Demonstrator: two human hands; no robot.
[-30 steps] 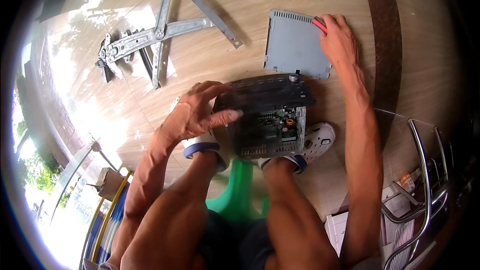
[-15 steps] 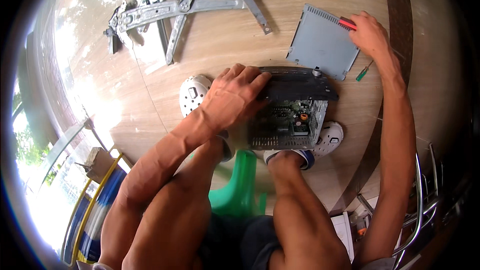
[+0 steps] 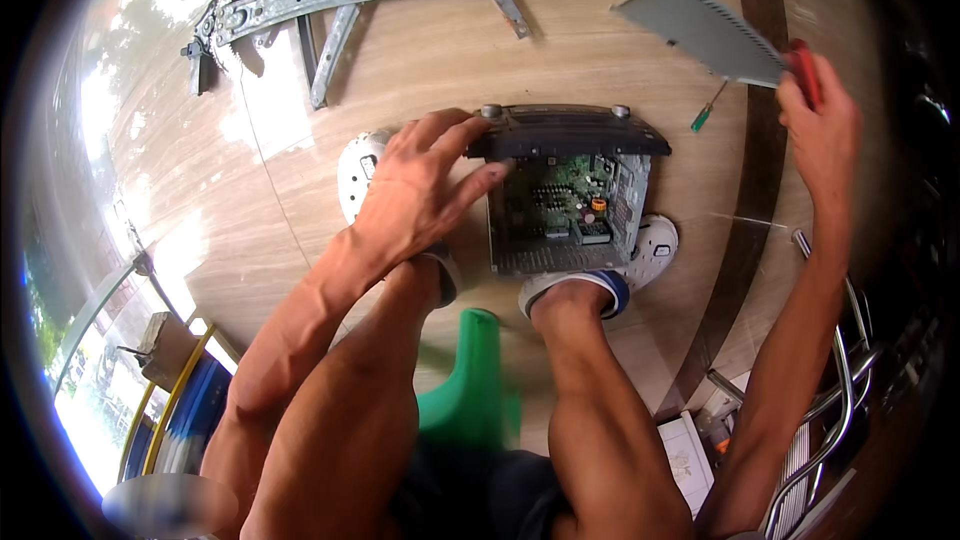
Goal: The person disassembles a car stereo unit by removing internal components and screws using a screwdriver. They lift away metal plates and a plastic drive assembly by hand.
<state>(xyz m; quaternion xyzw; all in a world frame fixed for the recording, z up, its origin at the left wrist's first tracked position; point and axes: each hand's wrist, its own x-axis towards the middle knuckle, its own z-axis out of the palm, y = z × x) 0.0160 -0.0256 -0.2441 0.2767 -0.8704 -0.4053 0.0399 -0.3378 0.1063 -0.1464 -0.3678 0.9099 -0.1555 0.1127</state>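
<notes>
A car stereo with its metal case open sits on the floor between my feet, showing a green circuit board. Its black front panel, with two knobs, faces away from me. My left hand is open, fingers spread, its fingertips at the left end of that panel. Out to the right, my right hand is closed around a red-handled tool and the corner of a grey metal cover plate. The plate is tilted, and the tool's far end is hidden.
A green-handled screwdriver lies under the plate's near edge. Across the floor at the far left rests a metal window-regulator-like linkage. A green plastic stool shows between my legs. Chrome tubing stands at the right.
My right hand has lifted the cover plate off the floor, tilting it and moving right. My left hand has shifted slightly left on the stereo, its fingers spreading.
</notes>
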